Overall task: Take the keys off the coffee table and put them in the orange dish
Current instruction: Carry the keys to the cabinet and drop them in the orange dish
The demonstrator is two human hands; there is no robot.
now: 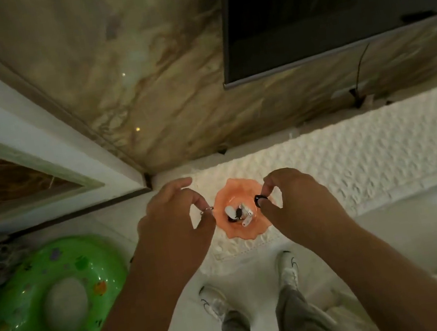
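Down at the bottom edge, your white shoes (287, 269) stand on a glossy pale floor (186, 328), with a green swim ring (33, 303) lying off to your left. Above them both arms reach forward over a white ledge. Your left hand (173, 215) has thumb and forefinger pinched on a small metal ring (206, 210) just beside the left rim of the orange dish (250, 230). Your right hand (293, 196) is pinching a small black loop (259, 199) over the dish's right side. Between your two hands the keys (238, 214), a clump of white and black pieces, lie in the hollow of the dish. Whether the ring and loop are joined to that clump is too small to tell. The dish sits on a white textured cloth (353, 155) running along the ledge. Behind it rises a marbled wall (140, 77), with a dark television (329, 4) mounted to the right.
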